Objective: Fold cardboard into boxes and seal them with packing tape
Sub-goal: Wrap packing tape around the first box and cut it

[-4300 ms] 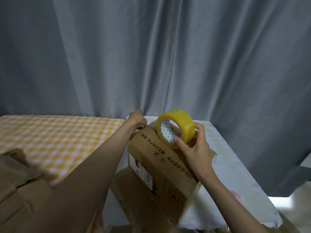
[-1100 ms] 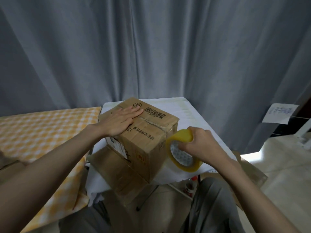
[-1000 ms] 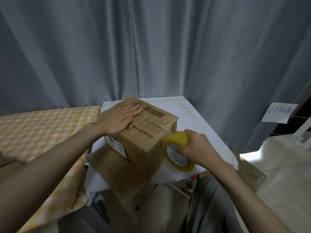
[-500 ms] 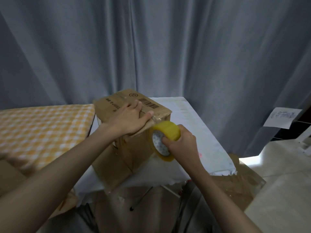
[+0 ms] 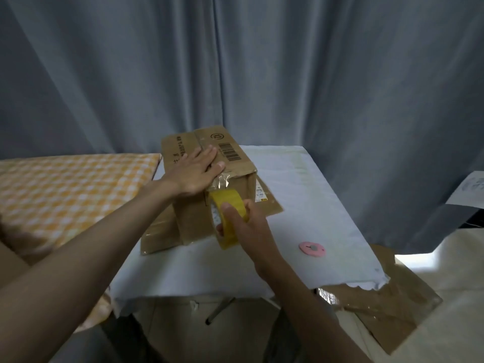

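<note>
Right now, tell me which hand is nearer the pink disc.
Right. The right hand, gripping the tape roll, is just left of the pink disc; the left hand presses the box top, farther away.

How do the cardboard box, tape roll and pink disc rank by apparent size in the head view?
1. Cardboard box, clearly largest.
2. Yellow tape roll, partly covered by the right hand, nearer the camera.
3. Pink disc, smallest, though close to the roll.

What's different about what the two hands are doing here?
The left hand lies flat with straight fingers on top of the cardboard box; the right hand curls around the yellow tape roll, lower, at the box's near side. Both work on the same box.
</note>
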A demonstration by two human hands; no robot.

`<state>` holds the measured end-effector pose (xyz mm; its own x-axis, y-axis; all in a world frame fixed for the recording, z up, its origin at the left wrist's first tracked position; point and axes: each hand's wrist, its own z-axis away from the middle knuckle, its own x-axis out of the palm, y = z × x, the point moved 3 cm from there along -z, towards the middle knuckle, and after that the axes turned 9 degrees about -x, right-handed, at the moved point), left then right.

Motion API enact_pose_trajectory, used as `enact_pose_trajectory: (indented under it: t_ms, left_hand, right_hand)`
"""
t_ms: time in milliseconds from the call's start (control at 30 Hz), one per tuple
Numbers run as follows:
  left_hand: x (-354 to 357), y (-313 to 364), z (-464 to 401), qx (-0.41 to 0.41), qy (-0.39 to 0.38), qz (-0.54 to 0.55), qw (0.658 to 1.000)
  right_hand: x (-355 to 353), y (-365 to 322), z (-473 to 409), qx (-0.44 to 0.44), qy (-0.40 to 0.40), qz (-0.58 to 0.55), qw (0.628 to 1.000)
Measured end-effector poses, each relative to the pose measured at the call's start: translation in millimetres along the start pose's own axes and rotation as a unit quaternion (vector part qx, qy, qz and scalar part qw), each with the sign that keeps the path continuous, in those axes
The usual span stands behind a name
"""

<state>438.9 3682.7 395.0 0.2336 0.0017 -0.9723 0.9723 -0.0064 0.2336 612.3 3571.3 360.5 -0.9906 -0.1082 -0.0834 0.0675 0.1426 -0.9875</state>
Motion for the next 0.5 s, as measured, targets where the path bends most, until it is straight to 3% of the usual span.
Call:
enact_pose_trajectory:
  t_ms: [500]
  left_hand:
    - [1,0,5,0.005,0.021,0.003,1.000]
  right_hand:
    - [1,11,13,-0.014,0.052,0.109,0.993]
